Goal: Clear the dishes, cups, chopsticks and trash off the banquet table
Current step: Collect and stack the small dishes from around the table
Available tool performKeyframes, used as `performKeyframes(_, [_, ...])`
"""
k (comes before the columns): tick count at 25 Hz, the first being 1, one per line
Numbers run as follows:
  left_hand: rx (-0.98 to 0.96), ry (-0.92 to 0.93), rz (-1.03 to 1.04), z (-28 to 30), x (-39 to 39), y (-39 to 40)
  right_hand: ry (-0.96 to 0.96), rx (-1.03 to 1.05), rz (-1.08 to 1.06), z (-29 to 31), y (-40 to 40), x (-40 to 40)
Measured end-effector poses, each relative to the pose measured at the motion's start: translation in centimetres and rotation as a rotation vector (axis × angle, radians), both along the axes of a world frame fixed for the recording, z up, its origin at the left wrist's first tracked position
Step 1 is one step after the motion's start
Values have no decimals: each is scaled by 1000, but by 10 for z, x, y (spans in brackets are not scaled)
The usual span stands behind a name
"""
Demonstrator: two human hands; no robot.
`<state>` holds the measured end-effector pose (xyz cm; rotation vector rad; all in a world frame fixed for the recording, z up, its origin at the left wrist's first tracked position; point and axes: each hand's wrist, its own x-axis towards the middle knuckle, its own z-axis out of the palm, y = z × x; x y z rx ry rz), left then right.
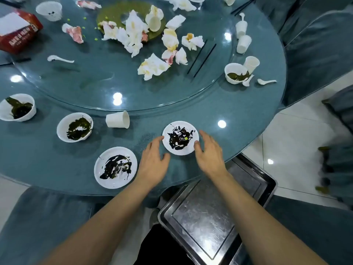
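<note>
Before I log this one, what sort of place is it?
Most likely a restaurant banquet room after a meal. A large round table carries a glass turntable strewn with used napkins, disposable cups and smeared plates, and fabric-covered chairs ring it.

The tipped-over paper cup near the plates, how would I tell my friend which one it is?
Find the round blue table, then the near rim of its glass turntable. Just outside that rim a white paper cup lies on its side, mouth pointing right, between a dirty bowl and a sauce-smeared plate. The other cups sit far away on the table's other sides.
</note>
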<state>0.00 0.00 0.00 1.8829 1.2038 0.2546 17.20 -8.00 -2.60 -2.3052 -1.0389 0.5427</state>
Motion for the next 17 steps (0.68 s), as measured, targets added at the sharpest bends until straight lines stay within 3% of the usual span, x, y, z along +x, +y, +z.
performKeyframes(8, [-76, 110, 14, -30, 18, 17, 91, -141, 43, -25, 24, 19])
performKeyframes(17, [-165, 93, 61, -35, 22, 12, 241, -11, -30, -31, 26, 18])
